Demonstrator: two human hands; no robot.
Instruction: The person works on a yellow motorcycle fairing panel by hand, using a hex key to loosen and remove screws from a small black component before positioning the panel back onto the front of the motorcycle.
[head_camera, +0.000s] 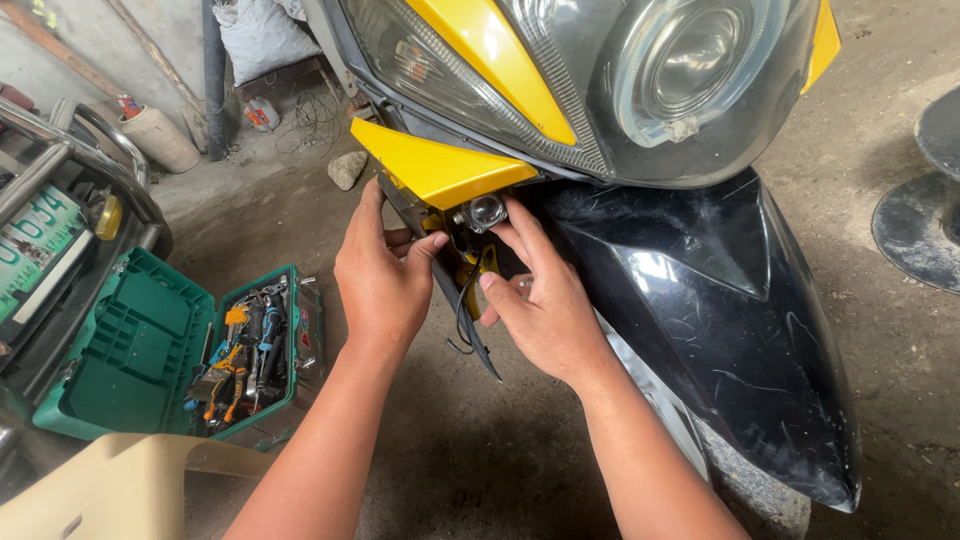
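Left hand (382, 275) gripping the yellow panel (440, 165) edge, right hand (540, 300) with fingers pinched on the small round lamp (486, 211) at twelve o'clock of the hands, under the headlight (600, 80); best kept steady, wire (462, 320) slack, toolbox (170, 350) at eight o'clock.

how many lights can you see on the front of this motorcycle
2. The big round headlight sits at the top of the fairing. The small auxiliary lamp is under the yellow panel, between the left hand and right hand. Others may be hidden.
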